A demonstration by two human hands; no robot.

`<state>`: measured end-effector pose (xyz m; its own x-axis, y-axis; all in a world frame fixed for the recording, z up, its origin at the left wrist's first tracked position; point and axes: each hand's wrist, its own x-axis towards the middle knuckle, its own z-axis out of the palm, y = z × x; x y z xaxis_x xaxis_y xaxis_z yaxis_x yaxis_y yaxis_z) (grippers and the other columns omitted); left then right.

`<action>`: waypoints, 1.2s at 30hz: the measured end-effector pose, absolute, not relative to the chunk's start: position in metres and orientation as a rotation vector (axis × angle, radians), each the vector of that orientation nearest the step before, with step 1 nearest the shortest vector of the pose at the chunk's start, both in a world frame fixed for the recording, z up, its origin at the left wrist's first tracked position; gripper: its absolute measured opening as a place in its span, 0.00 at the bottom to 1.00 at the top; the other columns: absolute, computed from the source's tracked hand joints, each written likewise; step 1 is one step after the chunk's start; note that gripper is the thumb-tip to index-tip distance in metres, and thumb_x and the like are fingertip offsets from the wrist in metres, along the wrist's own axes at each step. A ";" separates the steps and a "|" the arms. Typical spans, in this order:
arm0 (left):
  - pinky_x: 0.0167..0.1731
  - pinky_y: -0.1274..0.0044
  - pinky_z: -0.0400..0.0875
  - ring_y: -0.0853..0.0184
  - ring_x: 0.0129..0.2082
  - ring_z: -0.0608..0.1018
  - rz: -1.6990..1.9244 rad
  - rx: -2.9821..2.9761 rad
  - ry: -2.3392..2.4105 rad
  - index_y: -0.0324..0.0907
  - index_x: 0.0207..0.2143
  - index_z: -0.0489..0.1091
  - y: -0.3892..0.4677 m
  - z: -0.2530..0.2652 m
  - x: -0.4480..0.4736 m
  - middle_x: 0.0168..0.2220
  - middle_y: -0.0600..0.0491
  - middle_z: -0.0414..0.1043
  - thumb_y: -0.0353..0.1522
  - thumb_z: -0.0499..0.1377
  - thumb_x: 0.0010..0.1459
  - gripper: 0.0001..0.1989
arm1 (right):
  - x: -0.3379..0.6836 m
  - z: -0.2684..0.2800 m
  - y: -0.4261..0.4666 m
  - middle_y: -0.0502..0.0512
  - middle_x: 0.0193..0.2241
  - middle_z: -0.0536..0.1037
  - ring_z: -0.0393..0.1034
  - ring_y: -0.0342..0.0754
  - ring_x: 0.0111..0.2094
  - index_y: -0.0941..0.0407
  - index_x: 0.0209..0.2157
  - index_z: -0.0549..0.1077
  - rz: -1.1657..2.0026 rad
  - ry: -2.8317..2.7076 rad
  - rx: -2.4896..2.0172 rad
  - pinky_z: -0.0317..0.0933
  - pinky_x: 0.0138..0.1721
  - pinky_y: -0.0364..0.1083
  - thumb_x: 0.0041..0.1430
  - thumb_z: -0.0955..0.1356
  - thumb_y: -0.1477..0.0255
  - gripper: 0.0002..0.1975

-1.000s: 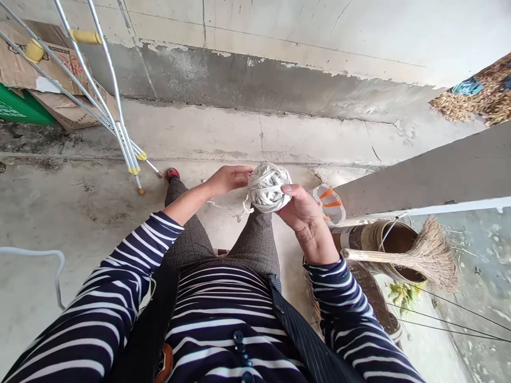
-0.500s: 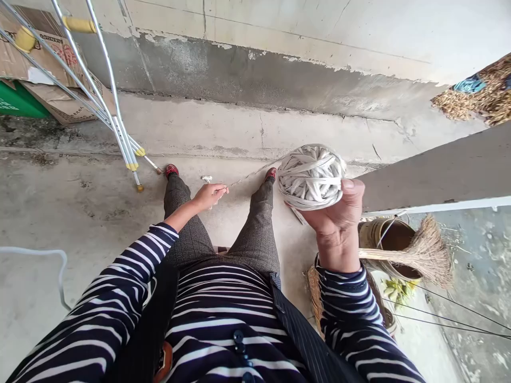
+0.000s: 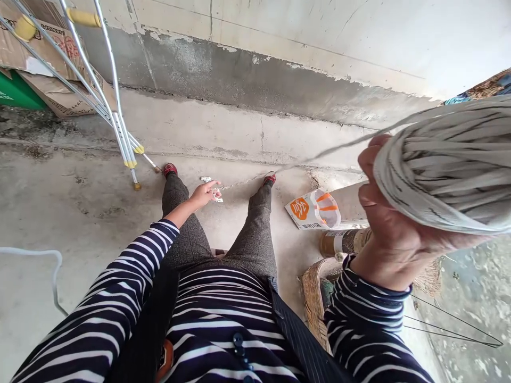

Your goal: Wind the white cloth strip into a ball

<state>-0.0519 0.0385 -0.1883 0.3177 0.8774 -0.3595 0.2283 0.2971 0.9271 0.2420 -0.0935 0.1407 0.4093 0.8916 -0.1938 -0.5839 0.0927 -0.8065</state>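
A big ball of greyish-white flat cord point(image 3: 447, 170) fills the right side, close to the camera. My right hand point(image 3: 403, 229) is closed around its near and left side. From the ball a loose strand point(image 3: 319, 156) runs down to the left, twisted near its far end. My left hand point(image 3: 204, 194) pinches that end above my left thigh, with the index finger partly stretched out. A small white crumpled piece point(image 3: 217, 199) shows by the fingertips; whether it is held or lies on the floor is unclear.
Metal crutches point(image 3: 120, 127) lean at the left before cardboard boxes point(image 3: 64, 96). On the right are a white and orange paper bag point(image 3: 299, 209), a jar-like container point(image 3: 331, 243) and a woven basket point(image 3: 313, 287). A white hose point(image 3: 35, 251) lies at the left.
My right hand with the cord ball has moved right and closer to the camera, lengthening the strand. My left hand has shifted slightly left. The paper bag has come into view.
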 end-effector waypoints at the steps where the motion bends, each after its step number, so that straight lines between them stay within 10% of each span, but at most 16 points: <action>1: 0.38 0.77 0.76 0.65 0.40 0.81 0.549 1.261 1.220 0.41 0.55 0.74 0.040 -0.191 -0.056 0.40 0.49 0.82 0.25 0.60 0.56 0.23 | 0.241 0.142 -0.091 0.40 0.51 0.82 0.66 0.56 0.68 0.28 0.52 0.76 1.071 -0.419 -0.819 0.80 0.43 0.50 0.51 0.73 0.53 0.24; 6: 0.41 0.74 0.77 0.58 0.46 0.83 0.242 1.562 1.511 0.40 0.57 0.76 0.057 -0.190 -0.074 0.53 0.43 0.80 0.23 0.57 0.62 0.22 | 0.233 0.144 -0.084 0.43 0.51 0.83 0.67 0.62 0.67 0.31 0.48 0.79 1.054 -0.761 -0.867 0.78 0.52 0.55 0.30 0.83 0.52 0.37; 11: 0.51 0.71 0.75 0.55 0.54 0.81 0.361 1.707 1.453 0.40 0.65 0.69 0.060 -0.143 -0.049 0.64 0.41 0.72 0.26 0.59 0.64 0.26 | 0.212 0.121 -0.075 0.52 0.50 0.83 0.71 0.68 0.62 0.41 0.51 0.79 1.343 -0.783 -0.910 0.71 0.57 0.66 0.36 0.78 0.53 0.34; 18: 0.53 0.70 0.75 0.56 0.56 0.80 0.904 1.607 0.832 0.41 0.56 0.77 0.033 -0.038 0.021 0.55 0.47 0.80 0.48 0.57 0.69 0.25 | 0.187 0.065 -0.045 0.55 0.46 0.85 0.76 0.61 0.55 0.51 0.52 0.77 1.677 -0.721 -0.936 0.72 0.55 0.59 0.44 0.74 0.66 0.30; 25: 0.46 0.74 0.73 0.63 0.40 0.81 0.966 1.841 0.856 0.39 0.34 0.78 0.030 -0.036 0.017 0.33 0.52 0.81 0.35 0.53 0.68 0.15 | 0.204 0.051 -0.044 0.52 0.38 0.85 0.78 0.60 0.50 0.50 0.50 0.76 1.709 -0.608 -0.895 0.75 0.47 0.58 0.44 0.74 0.65 0.27; 36: 0.30 0.80 0.68 0.71 0.24 0.72 0.689 1.805 1.061 0.40 0.29 0.76 0.022 -0.098 -0.028 0.31 0.53 0.81 0.29 0.51 0.60 0.14 | 0.220 0.110 -0.066 0.52 0.51 0.81 0.71 0.64 0.59 0.39 0.51 0.75 1.498 -0.515 -0.765 0.75 0.48 0.64 0.34 0.79 0.62 0.37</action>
<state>-0.0275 0.0221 -0.0983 0.4755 0.8795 0.0199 0.3754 -0.2233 0.8996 0.2203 -0.0656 0.1096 0.0377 0.9877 -0.1519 -0.6856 -0.0850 -0.7230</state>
